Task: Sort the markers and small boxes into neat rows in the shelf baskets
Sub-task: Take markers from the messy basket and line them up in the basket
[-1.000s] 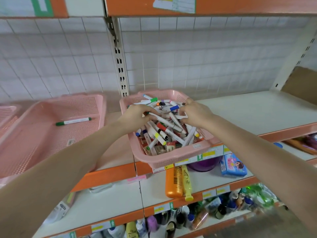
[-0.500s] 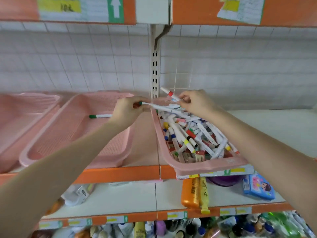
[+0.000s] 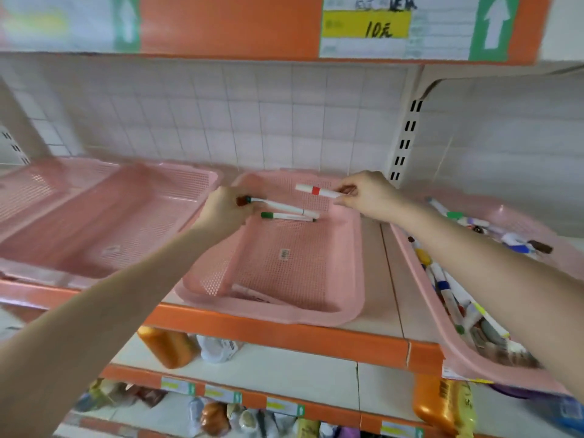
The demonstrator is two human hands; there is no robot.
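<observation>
Pink plastic mesh baskets stand side by side on a shop shelf (image 3: 284,333) with an orange front edge, viewed from above. We see two bare hands over the far end of the middle basket (image 3: 357,263).

The left hand (image 3: 226,211) curls its fingers round the capped end of a dark-capped marker (image 3: 278,204). It holds the marker crosswise just above a green-capped marker (image 3: 286,216), which lies across the basket floor near the far edge. The right hand (image 3: 366,194) pinches one end of a red-banded marker (image 3: 316,190) between thumb and fingertips, also crosswise and a little farther back. We judge that both are held this way to go down parallel to the lying one and start a row.

The right basket (image 3: 467,365) overhangs the shelf's front edge and holds a heap of markers (image 3: 452,295). It was probably pulled forward for easy reaching.

We count four baskets. They are the middle basket, the right basket, a left basket (image 3: 126,222) and a far-left basket (image 3: 28,191). We see no markers in the last two. We count three markers at the middle basket, one lying and two in hand. The heap is too tangled to count, and we cannot make out any small boxes for certain.
</observation>
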